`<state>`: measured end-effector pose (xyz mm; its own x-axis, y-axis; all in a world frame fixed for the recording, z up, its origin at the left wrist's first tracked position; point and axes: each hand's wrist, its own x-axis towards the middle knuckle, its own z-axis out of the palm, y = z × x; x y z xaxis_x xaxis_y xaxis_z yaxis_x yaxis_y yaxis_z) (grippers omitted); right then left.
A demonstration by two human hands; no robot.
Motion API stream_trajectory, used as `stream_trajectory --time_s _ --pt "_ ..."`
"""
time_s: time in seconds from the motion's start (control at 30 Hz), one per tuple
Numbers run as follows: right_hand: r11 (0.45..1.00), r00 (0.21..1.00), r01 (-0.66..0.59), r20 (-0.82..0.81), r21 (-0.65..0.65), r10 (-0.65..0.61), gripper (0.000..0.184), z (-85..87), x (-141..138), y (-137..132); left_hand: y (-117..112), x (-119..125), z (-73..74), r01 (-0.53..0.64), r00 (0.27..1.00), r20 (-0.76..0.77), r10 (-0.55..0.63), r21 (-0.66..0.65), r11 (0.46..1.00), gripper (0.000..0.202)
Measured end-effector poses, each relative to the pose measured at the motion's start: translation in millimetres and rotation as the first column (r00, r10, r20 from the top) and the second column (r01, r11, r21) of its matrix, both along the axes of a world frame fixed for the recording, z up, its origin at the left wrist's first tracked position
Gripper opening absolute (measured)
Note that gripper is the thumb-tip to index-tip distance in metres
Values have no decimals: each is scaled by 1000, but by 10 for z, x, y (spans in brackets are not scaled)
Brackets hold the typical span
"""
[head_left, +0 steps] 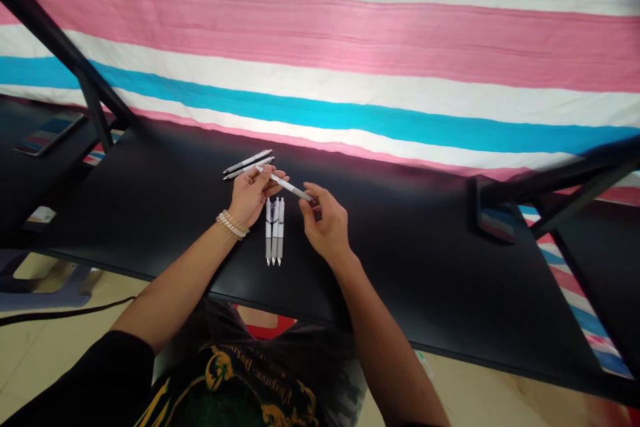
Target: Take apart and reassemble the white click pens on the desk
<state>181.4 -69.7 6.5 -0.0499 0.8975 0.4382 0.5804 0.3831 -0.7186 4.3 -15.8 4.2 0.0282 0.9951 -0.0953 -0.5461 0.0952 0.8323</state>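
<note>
A white pen with a grey grip (290, 187) is held level above the table between my two hands. My left hand (253, 192) pinches its clip end between thumb and fingers. At the grey tip end, my right hand (324, 217) closes thumb and fingers around it. Below the held pen, three similar pens (275, 230) lie side by side on the table, tips toward me. Beyond my left hand are two more pens (249, 163), lying slanted and partly covered by that hand.
The black table (400, 253) stretches to both sides. A dark phone (495, 217) lies to the right, another phone (50, 133) on the far left. A striped cloth (350, 80) hangs behind. Black slanted frame bars (65, 37) stand at both ends, and a grey stool (50, 283) is lower left.
</note>
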Motion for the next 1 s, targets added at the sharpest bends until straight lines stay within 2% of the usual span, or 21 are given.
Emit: stream_trajectory --time_s 0.13,0.23,0.37,0.47,0.57,0.73,1.0 --pt "999 999 -23 -28 -22 22 22 15 11 -2 -23 5 60 79 996 28 -80 29 996 30" --pt "990 994 -97 -63 -101 91 22 43 4 -16 -26 -16 152 153 976 151 -157 33 988 23" --pt "961 966 -257 -66 -104 251 27 84 -18 -35 5 -172 281 231 916 354 -190 -76 970 31" --pt "962 968 -252 -20 -101 252 26 92 -17 -39 34 -332 347 247 898 409 -163 -162 955 36" --pt "972 978 -205 22 -112 208 22 77 -7 -35 54 -426 384 205 894 439 -95 -210 956 34" --pt "983 990 -138 15 -124 141 24 49 21 -14 89 -492 393 107 903 430 -20 -180 978 39" --pt "977 990 -133 29 -168 140 24 71 26 -2 125 -644 410 -69 963 249 100 -130 989 43"
